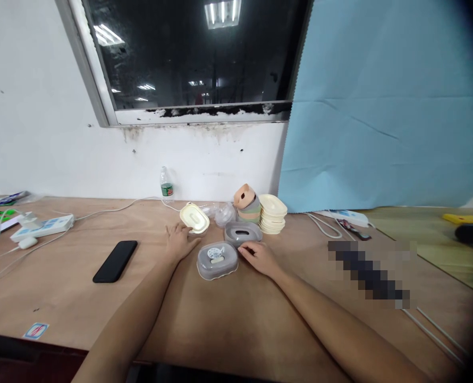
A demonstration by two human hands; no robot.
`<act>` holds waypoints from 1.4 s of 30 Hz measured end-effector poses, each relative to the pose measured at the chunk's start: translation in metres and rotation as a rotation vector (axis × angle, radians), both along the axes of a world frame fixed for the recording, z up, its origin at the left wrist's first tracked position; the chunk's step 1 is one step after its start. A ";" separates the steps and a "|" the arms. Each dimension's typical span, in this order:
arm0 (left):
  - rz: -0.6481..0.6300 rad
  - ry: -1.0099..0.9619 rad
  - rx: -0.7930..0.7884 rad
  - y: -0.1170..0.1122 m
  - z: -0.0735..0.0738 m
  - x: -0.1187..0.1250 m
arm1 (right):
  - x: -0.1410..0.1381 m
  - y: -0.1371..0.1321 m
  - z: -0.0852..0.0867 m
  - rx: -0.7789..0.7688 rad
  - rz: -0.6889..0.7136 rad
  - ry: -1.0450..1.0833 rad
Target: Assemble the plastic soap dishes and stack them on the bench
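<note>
**Empty hands flank a grey oval plastic soap dish (217, 260)**

The left hand (179, 240) lies left of the dish on the light wooden table (61, 303), its fingers (185, 232) spread, holding nothing and reaching a cream oval plastic lid (194, 218). Right of the dish, the right hand (260, 259) has its fingers (246, 250) loosely curled and empty, just beside a grey oval plastic tray (243, 233).

A flat black phone (115, 261) is laid on the light wood table (61, 303). A long white power strip (42, 227) is set near the left side, and thin white cords (101, 210) are run along the table. A clear plastic bottle with a green label (166, 185) is stood by the white wall (33, 106). A big blue sheet (380, 106) is hung beside a dark glass window (188, 53).
</note>
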State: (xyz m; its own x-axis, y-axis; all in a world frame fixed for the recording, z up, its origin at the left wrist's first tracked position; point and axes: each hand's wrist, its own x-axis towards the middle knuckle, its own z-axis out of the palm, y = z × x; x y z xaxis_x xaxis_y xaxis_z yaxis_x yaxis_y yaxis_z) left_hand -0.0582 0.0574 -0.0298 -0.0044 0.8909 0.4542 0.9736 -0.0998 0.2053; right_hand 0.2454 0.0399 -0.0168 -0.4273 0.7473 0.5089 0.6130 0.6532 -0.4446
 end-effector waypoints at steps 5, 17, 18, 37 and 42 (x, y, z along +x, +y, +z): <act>-0.092 -0.051 0.163 0.001 0.000 0.000 | 0.000 0.000 0.000 -0.018 -0.006 -0.001; -0.574 -0.112 0.235 0.001 -0.004 0.012 | -0.002 -0.001 0.001 -0.023 -0.012 -0.002; -0.581 -0.128 0.235 0.001 -0.005 0.014 | -0.002 -0.002 0.002 -0.022 -0.010 -0.002; -0.347 -0.230 0.582 -0.023 0.018 0.014 | 0.001 -0.006 -0.001 0.161 0.039 0.082; -0.513 -0.221 0.476 -0.052 0.034 0.041 | -0.004 -0.017 0.004 0.361 0.213 -0.014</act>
State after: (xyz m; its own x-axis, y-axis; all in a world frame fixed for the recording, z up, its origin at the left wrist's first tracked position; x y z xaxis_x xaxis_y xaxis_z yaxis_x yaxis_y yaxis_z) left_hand -0.0172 0.0055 0.0046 0.2233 0.5120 0.8295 0.7214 -0.6591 0.2126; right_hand 0.2417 0.0225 -0.0125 -0.5621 0.4158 0.7149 0.4515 0.8785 -0.1560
